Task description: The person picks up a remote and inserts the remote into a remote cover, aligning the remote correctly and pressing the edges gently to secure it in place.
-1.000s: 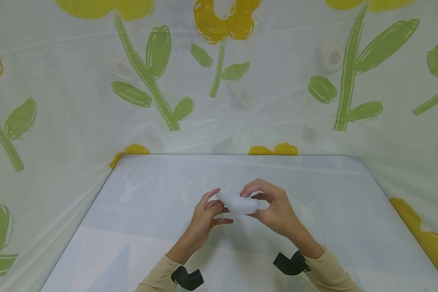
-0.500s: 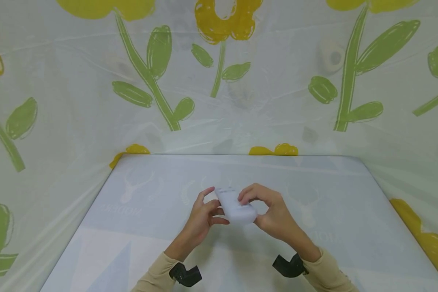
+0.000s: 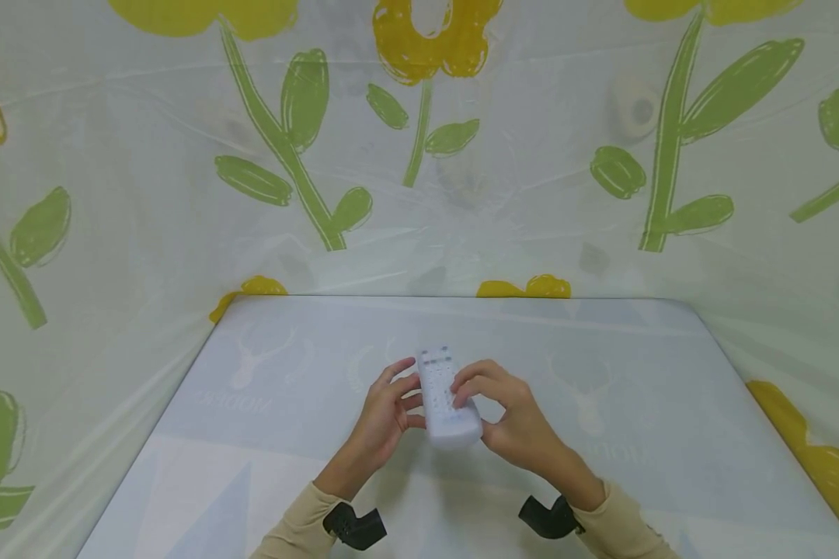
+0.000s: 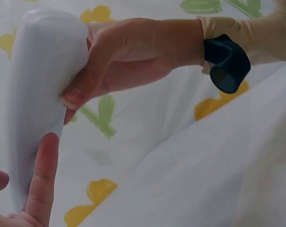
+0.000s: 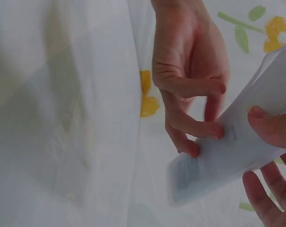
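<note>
A white remote control (image 3: 449, 411) with small buttons on its face is held up over the table, tilted so the face shows in the head view. My right hand (image 3: 513, 411) grips its near end, thumb at the right edge and curled fingers over the buttons. My left hand (image 3: 384, 411) holds its left side with bent fingers. In the left wrist view the remote's smooth back (image 4: 43, 71) shows, with a left finger (image 4: 46, 175) lying against it. In the right wrist view the left fingers (image 5: 200, 127) meet the remote's edge.
A table (image 3: 287, 481) with a pale printed cover lies under both hands. Behind it hangs a white curtain (image 3: 517, 194) with yellow flowers and green leaves. Black wrist cameras (image 3: 355, 528) sit on the cuffs.
The remote has tilted from nearly edge-on to showing its button face, its near end swinging down. The right hand has moved slightly lower and left with it; the left fingers stay at its side.
</note>
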A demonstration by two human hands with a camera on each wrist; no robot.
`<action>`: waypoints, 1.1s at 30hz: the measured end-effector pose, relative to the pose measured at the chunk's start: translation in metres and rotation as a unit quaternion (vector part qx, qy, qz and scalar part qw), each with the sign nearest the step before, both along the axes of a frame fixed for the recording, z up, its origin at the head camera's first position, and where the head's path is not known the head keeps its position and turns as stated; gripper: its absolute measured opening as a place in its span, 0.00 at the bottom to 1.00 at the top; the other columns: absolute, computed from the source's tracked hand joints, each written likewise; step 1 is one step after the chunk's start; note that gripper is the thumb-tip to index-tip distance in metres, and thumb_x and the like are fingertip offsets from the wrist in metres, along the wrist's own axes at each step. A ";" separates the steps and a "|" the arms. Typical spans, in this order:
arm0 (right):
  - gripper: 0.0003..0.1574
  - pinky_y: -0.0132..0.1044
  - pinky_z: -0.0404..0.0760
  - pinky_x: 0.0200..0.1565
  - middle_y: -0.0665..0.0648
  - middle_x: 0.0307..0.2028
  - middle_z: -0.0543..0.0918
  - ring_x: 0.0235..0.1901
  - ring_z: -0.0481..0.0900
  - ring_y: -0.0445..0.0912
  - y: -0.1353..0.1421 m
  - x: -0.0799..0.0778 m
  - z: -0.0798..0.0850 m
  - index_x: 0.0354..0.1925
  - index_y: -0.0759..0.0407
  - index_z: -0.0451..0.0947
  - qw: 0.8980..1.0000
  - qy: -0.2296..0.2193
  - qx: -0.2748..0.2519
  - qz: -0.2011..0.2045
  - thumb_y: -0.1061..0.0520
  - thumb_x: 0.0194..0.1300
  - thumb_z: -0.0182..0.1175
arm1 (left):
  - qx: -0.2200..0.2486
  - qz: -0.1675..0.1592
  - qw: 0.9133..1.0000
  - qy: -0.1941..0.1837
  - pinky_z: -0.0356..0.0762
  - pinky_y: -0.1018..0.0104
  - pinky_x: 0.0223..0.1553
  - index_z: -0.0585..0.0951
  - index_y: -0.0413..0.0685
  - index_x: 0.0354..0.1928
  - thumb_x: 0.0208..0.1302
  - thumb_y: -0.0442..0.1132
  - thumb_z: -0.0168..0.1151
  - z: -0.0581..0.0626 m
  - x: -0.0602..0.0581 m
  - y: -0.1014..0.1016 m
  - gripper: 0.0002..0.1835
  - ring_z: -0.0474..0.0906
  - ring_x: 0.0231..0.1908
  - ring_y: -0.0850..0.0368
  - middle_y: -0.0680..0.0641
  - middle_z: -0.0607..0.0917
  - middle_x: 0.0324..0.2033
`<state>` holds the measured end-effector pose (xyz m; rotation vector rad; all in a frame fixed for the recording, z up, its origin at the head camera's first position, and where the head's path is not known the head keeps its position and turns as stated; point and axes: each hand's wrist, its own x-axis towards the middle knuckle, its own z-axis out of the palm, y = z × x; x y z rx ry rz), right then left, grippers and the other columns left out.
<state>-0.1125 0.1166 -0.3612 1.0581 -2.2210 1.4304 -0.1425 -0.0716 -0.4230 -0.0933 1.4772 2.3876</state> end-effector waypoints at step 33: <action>0.13 0.34 0.79 0.36 0.52 0.43 0.75 0.42 0.74 0.48 0.013 -0.013 -0.043 0.42 0.56 0.77 0.967 -0.236 -0.060 -0.069 0.65 0.58 0.56 | 0.005 -0.028 0.999 0.031 0.78 0.60 0.27 0.59 0.60 0.61 0.61 0.38 0.51 0.001 0.000 0.002 0.26 0.75 0.43 0.48 0.41 0.72 0.51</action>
